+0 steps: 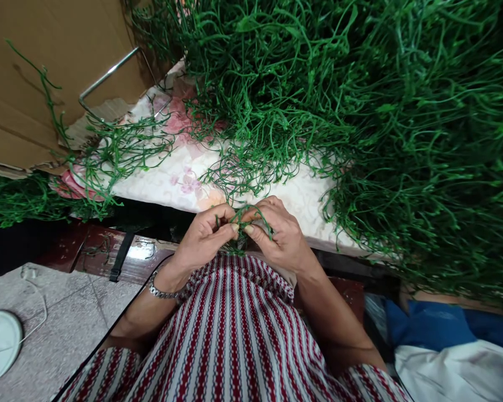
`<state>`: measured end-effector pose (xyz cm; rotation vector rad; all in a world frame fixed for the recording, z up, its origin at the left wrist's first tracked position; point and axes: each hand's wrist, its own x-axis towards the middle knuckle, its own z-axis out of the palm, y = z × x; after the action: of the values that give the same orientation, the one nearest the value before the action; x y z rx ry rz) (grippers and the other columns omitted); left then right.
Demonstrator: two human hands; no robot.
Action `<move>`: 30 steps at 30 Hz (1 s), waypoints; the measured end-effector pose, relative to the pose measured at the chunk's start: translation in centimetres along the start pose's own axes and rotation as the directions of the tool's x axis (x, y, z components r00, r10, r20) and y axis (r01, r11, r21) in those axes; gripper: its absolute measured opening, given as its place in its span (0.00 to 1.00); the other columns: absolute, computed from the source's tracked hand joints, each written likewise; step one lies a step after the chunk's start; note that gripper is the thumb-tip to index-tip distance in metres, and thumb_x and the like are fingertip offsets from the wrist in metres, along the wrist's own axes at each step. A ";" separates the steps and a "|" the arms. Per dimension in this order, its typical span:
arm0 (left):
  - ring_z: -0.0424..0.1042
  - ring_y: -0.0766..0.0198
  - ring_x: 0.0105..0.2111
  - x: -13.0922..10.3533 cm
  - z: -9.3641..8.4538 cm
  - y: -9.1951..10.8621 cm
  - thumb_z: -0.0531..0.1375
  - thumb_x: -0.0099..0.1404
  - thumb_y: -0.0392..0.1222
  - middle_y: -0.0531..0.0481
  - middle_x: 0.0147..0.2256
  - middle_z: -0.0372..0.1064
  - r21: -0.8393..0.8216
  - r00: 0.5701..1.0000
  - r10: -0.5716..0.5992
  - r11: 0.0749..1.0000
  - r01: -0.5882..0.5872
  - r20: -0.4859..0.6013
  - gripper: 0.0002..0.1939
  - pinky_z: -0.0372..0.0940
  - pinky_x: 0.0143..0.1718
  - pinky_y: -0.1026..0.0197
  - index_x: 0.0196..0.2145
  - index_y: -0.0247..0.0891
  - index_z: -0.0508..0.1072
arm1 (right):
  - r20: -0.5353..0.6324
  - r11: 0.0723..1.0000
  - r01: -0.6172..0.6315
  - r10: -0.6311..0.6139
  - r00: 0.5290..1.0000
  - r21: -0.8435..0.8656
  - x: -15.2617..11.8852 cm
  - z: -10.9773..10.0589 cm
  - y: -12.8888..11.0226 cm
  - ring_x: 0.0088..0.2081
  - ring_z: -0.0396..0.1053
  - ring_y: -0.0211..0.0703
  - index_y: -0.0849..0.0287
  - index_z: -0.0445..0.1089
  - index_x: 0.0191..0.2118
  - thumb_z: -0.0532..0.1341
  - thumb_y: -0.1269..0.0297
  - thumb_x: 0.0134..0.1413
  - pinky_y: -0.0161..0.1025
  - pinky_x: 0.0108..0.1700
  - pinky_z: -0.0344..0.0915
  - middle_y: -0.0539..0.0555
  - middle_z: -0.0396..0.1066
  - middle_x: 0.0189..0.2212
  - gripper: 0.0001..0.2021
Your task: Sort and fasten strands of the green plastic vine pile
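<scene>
Close together at the near edge of the cloth, my two hands pinch a small green plastic plant sprig [243, 215] with thin curling stems. My left hand [209, 233], with a metal watch on its wrist, is closed with thumb and forefinger on the sprig's left part. Thumb and fingers of my right hand [279, 231] are closed on its right part. Just beyond the hands, loose green sprigs [251, 167] lie on the floral cloth [151, 181]. The exact joint between my fingertips is partly hidden.
A large heap of green artificial sprigs [360, 100] covers the back and right. At the left stand a cardboard box [58, 50] and a bent metal bar [109, 72], with a smaller pile of sprigs [126, 148] beside them. A white round object [0, 347] rests at the lower left.
</scene>
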<state>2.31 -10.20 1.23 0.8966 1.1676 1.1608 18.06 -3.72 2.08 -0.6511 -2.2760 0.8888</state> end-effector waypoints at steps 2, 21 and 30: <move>0.51 0.73 0.21 0.1 0.1 0.0 0.57 0.58 0.38 0.56 0.22 0.55 0.005 1.000 0.012 1.000 -0.012 -0.003 0.07 0.47 0.22 0.68 0.24 0.35 0.64 | -0.011 0.999 0.014 -0.015 1.000 -0.049 0.0 0.0 0.0 0.36 0.63 0.43 0.59 0.64 0.35 0.56 0.69 0.54 0.45 0.44 0.59 0.54 0.69 0.32 0.03; 0.53 0.73 0.22 -0.1 0.2 0.3 0.53 0.56 0.30 0.57 0.22 0.54 0.252 0.999 0.024 0.967 -0.029 0.022 0.06 0.51 0.24 0.70 0.23 0.35 0.61 | 0.155 0.970 -0.094 0.060 0.986 0.225 0.0 -0.6 0.5 0.35 0.64 0.39 0.63 0.64 0.36 0.53 0.71 0.54 0.39 0.38 0.62 0.54 0.65 0.32 0.04; 0.56 0.72 0.24 0.1 0.0 0.1 0.55 0.61 0.40 0.56 0.22 0.56 0.226 0.991 0.035 0.972 -0.064 0.130 0.12 0.53 0.27 0.68 0.22 0.34 0.63 | 0.258 0.999 -0.040 0.048 0.965 -0.035 -0.5 -1.5 -0.3 0.29 0.59 0.36 0.61 0.60 0.34 0.49 0.63 0.60 0.34 0.31 0.59 0.51 0.61 0.27 0.08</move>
<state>2.32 -10.07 1.35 1.1648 1.1986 1.0068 19.33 -3.55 3.00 -0.6315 -2.5189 1.0136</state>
